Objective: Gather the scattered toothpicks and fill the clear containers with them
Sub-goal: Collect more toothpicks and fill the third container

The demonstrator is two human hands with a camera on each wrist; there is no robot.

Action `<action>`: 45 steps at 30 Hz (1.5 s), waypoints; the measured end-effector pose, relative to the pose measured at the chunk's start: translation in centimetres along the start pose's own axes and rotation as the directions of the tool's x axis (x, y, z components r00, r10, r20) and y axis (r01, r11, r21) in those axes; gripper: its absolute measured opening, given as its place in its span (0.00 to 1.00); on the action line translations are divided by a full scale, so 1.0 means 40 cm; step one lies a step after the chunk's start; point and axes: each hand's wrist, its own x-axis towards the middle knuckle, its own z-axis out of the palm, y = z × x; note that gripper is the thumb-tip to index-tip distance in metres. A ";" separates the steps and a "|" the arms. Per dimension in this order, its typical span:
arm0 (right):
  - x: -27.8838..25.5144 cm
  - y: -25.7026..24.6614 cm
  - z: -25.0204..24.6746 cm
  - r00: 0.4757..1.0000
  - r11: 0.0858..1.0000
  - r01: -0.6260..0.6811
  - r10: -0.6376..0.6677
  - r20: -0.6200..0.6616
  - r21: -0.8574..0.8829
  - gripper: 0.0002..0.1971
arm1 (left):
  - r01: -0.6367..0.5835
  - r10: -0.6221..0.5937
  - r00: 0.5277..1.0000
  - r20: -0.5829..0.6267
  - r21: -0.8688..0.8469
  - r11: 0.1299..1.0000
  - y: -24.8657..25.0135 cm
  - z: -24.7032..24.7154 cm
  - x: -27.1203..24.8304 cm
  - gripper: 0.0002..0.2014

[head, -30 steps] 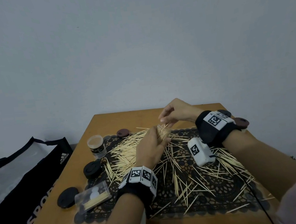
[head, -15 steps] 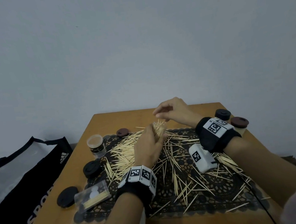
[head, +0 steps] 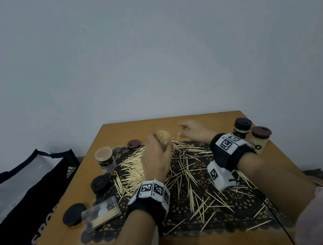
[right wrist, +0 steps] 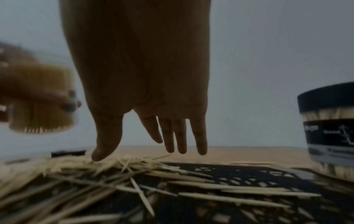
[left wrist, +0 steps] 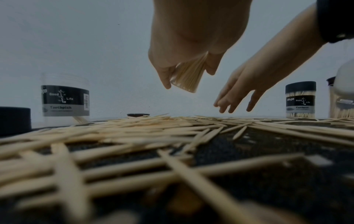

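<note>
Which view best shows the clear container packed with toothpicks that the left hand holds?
Left wrist: the clear toothpick-packed container is sharp, tilted in the left hand. The head view shows only its top above the fingers; the right wrist shows it blurred.

Right-wrist view blurs the left hand [right wrist: 36, 91] and its container [right wrist: 44, 115] at nine o'clock; the capped jar [right wrist: 329, 128] is cut off at three o'clock

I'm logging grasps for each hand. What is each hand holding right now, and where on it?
Left hand grips a clear round container packed with pale wooden toothpicks, fingers wrapped round its side wall. Right hand holds nothing, fingers straight.
</note>
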 end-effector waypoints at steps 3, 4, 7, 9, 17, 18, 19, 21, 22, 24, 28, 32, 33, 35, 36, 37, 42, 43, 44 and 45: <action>0.023 0.035 0.036 0.970 0.946 -0.098 0.160 0.181 -0.309 0.28 | -0.016 0.015 1.000 -0.015 -0.051 0.999 0.003 0.000 0.000 0.22; 0.026 0.038 0.050 0.966 0.927 -0.099 0.176 0.188 -0.363 0.27 | -0.016 0.015 1.000 -0.020 -0.060 0.998 0.005 -0.002 -0.001 0.23; 0.033 0.042 0.086 0.971 0.877 -0.116 0.199 0.132 -0.466 0.27 | 0.002 -0.003 1.000 -0.016 -0.048 0.999 0.005 -0.002 -0.004 0.22; 0.037 0.038 0.101 0.976 0.849 -0.127 0.201 0.090 -0.513 0.26 | -0.015 0.015 1.000 -0.001 0.021 1.000 0.005 -0.001 -0.006 0.19; 0.044 0.031 0.109 0.988 0.837 -0.149 0.148 -0.045 -0.527 0.18 | -0.033 0.035 0.999 -0.019 0.113 0.993 -0.003 0.004 -0.002 0.21; 0.043 0.031 0.105 0.987 0.845 -0.157 0.143 -0.066 -0.512 0.16 | -0.035 0.037 0.999 -0.017 0.118 0.992 -0.002 0.003 -0.002 0.21; 0.043 0.030 0.102 0.987 0.848 -0.161 0.136 -0.086 -0.505 0.15 | -0.037 0.039 0.999 -0.014 0.121 0.992 -0.001 0.003 -0.003 0.20; 0.041 0.027 0.097 0.986 0.842 -0.162 0.121 -0.112 -0.514 0.12 | -0.037 0.038 0.999 -0.009 0.124 0.992 -0.001 0.002 -0.003 0.20; 0.041 0.025 0.096 0.986 0.839 -0.163 0.119 -0.118 -0.518 0.10 | -0.033 0.034 0.999 -0.007 0.123 0.992 0.000 0.001 -0.003 0.20; 0.041 0.024 0.097 0.987 0.841 -0.157 0.111 -0.118 -0.518 0.08 | -0.030 0.029 1.000 0.003 0.120 0.992 0.001 0.000 -0.004 0.20; 0.034 0.022 0.094 0.995 0.816 -0.098 0.061 -0.083 -0.569 0.08 | -0.035 0.034 0.999 0.008 0.122 0.992 0.004 -0.004 -0.004 0.21; 0.021 0.028 0.090 1.000 0.798 -0.024 0.008 -0.029 -0.602 0.09 | -0.041 0.041 0.999 0.007 0.137 0.990 0.007 -0.006 -0.007 0.20; 0.020 0.031 0.086 1.000 0.804 -0.023 0.008 -0.028 -0.594 0.08 | -0.043 0.042 0.999 0.009 0.141 0.989 0.006 -0.007 -0.006 0.20; 0.018 0.034 0.069 0.999 0.833 -0.042 0.032 -0.027 -0.552 0.05 | -0.062 0.060 0.998 0.015 0.169 0.984 0.002 -0.004 -0.003 0.21; 0.015 0.036 0.056 0.999 0.853 -0.054 0.049 -0.022 -0.519 0.05 | -0.076 0.073 0.997 0.020 0.190 0.979 -0.001 -0.002 -0.001 0.20; 0.013 0.038 0.043 0.998 0.872 -0.064 0.064 -0.017 -0.485 0.06 | -0.087 0.084 0.996 0.023 0.209 0.974 -0.006 0.001 0.001 0.19; 0.000 0.043 -0.034 1.000 0.923 -0.025 0.027 0.000 -0.385 0.06 | -0.072 0.071 0.997 0.010 0.233 0.970 -0.022 0.012 0.007 0.15; -0.006 0.041 -0.047 1.000 0.937 0.003 0.006 0.025 -0.350 0.06 | -0.061 0.060 0.998 0.008 0.233 0.971 -0.024 0.013 0.008 0.15; -0.013 0.037 -0.058 0.998 0.955 0.036 -0.019 0.062 -0.293 0.06 | -0.051 0.051 0.999 0.006 0.234 0.971 -0.024 0.013 0.008 0.15; -0.021 0.030 -0.068 0.993 0.969 0.067 -0.042 0.106 -0.238 0.06 | -0.045 0.045 0.999 0.007 0.237 0.971 -0.027 0.015 0.009 0.17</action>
